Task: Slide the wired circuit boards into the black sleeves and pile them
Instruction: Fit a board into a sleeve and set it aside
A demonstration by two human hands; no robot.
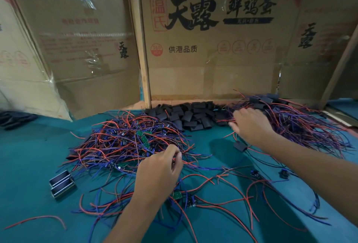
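Observation:
A tangled heap of green circuit boards with red, blue and black wires [126, 142] lies left of centre on the green table. My left hand [160, 169] pinches wires at that heap's near edge. Behind it sits a heap of empty black sleeves [189, 114]. At the right is the pile of sleeved boards [294, 118] with trailing wires. My right hand [249, 124] hovers palm down at that pile's left edge, fingers spread, holding nothing I can see. One sleeved board [240, 145] lies just below it.
Cardboard boxes [213, 49] wall off the back of the table. Two small metal parts [62, 183] lie at the left. Loose wired boards [186, 198] sprawl across the near middle, and a stray red wire [36, 220] lies at the bottom left.

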